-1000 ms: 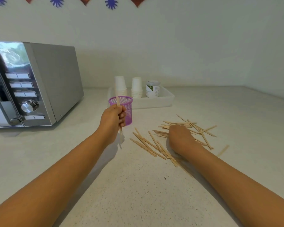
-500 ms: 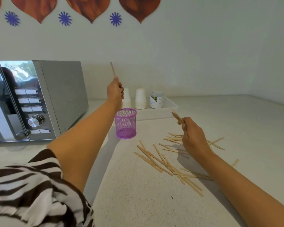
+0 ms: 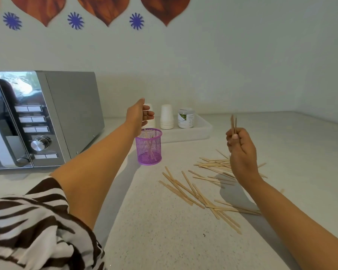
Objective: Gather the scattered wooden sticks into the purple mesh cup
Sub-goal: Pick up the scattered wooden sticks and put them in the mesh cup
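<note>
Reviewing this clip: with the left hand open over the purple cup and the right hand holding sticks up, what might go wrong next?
1. The purple mesh cup stands unheld and looks light; the left hand, open just above it, might tip it.
2. The right hand pinches a few sticks low down, so one may slip.
3. The scattered sticks overlap on the counter; grabbing some may scatter others.

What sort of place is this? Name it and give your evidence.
Probably a home kitchen or pantry corner: a microwave stands on a speckled countertop, with stacked disposable cups in a tray against the wall.
</note>
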The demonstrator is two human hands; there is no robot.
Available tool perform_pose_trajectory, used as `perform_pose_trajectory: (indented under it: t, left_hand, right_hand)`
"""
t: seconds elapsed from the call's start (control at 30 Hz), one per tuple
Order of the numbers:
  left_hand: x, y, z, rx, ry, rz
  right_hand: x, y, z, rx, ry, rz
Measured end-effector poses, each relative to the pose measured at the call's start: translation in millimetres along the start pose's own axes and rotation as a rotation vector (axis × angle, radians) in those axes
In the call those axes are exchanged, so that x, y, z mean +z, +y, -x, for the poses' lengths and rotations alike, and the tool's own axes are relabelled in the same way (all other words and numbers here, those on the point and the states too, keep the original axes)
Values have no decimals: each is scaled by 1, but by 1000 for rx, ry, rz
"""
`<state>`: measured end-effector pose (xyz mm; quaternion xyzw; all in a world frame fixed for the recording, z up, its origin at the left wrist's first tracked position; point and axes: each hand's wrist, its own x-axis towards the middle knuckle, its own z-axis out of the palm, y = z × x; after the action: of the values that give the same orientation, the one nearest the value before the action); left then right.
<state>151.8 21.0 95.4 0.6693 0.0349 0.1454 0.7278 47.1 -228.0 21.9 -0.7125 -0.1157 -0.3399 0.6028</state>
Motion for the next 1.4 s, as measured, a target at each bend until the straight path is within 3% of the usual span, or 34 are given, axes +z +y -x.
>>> perform_pose_trajectory:
  t: [0.2, 0.37, 0.5, 0.73, 0.9, 1.2, 1.4]
  left_hand:
    - [-8, 7, 8, 108, 151, 6]
    - [-31, -1, 25, 126, 296, 125]
    - [-45, -20, 40, 75, 395, 285]
    - [-44, -33, 47, 1, 363, 295]
    - [-35, -31, 46, 22, 349, 219]
    - [-34, -31, 39, 40, 379, 183]
    - [-33, -32, 39, 67, 376, 147]
  right_hand:
    - [-1, -11, -6, 171, 78, -339]
    - [5, -28, -20, 397, 139, -718]
    - [41, -46, -48, 531, 139, -845]
    - [143, -79, -97, 527, 44, -733]
    - [192, -65, -106, 517, -3, -586]
    - [207, -22, -96, 624, -207, -542]
    - [190, -31, -98, 534, -376, -229]
